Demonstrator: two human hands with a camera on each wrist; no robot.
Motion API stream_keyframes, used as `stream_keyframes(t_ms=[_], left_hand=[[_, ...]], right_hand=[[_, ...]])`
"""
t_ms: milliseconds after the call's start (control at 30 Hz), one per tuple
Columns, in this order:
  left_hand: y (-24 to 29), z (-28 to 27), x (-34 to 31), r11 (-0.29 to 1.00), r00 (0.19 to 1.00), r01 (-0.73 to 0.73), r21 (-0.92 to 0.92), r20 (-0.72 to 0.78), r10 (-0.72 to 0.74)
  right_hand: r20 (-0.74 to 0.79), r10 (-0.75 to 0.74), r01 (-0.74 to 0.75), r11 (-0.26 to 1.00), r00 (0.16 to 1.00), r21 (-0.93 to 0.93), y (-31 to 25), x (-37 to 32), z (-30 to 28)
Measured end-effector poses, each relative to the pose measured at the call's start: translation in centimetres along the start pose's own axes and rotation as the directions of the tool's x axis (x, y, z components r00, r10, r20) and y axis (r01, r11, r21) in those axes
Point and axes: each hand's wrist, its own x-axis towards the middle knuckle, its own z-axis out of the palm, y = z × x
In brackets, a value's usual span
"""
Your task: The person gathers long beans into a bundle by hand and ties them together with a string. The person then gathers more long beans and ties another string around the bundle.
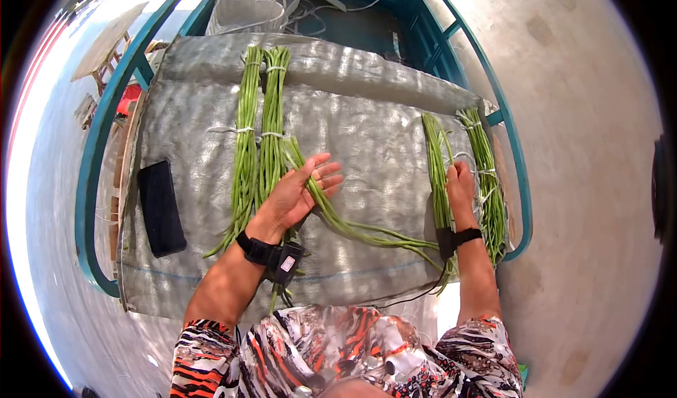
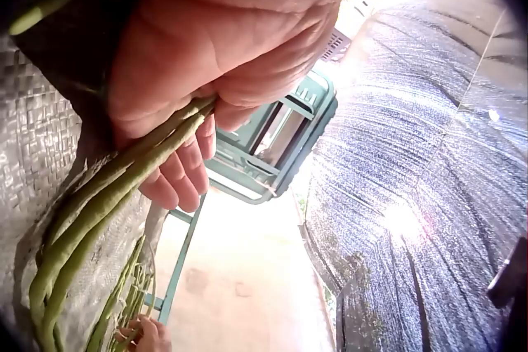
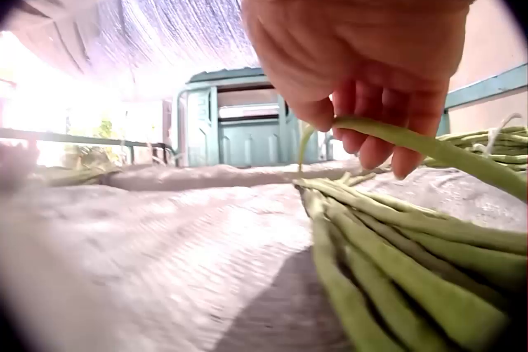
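Note:
My left hand [image 1: 303, 193] lies over a grey woven sack [image 1: 367, 137], fingers loosely curled round a few loose long beans [image 1: 352, 227] that trail right towards me. In the left wrist view these beans [image 2: 107, 195] run under the palm [image 2: 214, 55]. Two tied bundles [image 1: 257, 137] lie just left of that hand. My right hand [image 1: 460, 186] rests on another bundle [image 1: 437, 165] near the sack's right edge. In the right wrist view its fingers [image 3: 363, 121] pinch a single bean [image 3: 429, 150] above the pile [image 3: 388, 261].
The sack covers a blue metal cart [image 1: 511, 144] standing on concrete. One more tied bundle [image 1: 486, 172] lies at the far right. A flat black object [image 1: 161, 207] sits at the sack's left. Clear plastic baskets [image 1: 247, 6] stand at the cart's far end.

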Motion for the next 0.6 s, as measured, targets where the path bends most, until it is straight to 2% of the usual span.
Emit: stream_keyframes(t_ms=[33, 67, 167, 233, 300, 400, 500, 600], left_hand=[[0.0, 0.2, -0.1, 1.000, 1.000, 0.006, 0.003, -0.003, -0.006], [0.0, 0.3, -0.2, 1.000, 1.000, 0.003, -0.009, 0.011, -0.003], [0.0, 0.5, -0.1, 0.998, 1.000, 0.025, -0.064, 0.019, -0.024], [-0.2, 0.3, -0.1, 0.997, 1.000, 0.031, -0.064, 0.001, -0.031], [-0.5, -0.1, 0.2, 0.996, 0.999, 0.035, -0.085, -0.022, -0.038], [-0.3, 0.2, 0.1, 0.995, 1.000, -0.016, -0.100, 0.021, 0.018], [-0.1, 0.6, -0.1, 0.997, 0.998, -0.036, -0.065, 0.041, 0.039], [-0.2, 0.0, 0.0, 0.998, 0.994, -0.044, -0.051, 0.095, 0.049]], right_hand=[[0.089, 0.111, -0.132, 0.948, 0.990, 0.291, -2.0, -0.8, -0.1], [0.165, 0.086, -0.140, 0.925, 0.983, 0.352, -4.0, -1.7, 0.2], [0.246, -0.020, -0.104, 0.870, 0.969, 0.481, -9.7, -6.2, 1.7], [0.353, -0.105, -0.052, 0.911, 0.930, 0.409, -11.5, -9.0, 3.2], [0.425, -0.306, 0.207, 0.942, 0.852, 0.263, -12.1, -11.4, 4.4], [0.470, -0.461, 0.453, 0.881, 0.753, 0.140, -13.0, -13.5, 5.1], [0.453, -0.377, 0.350, 0.925, 0.808, 0.145, -13.1, -14.2, 5.1], [0.450, -0.364, 0.343, 0.930, 0.816, 0.130, -13.0, -14.4, 5.2]])
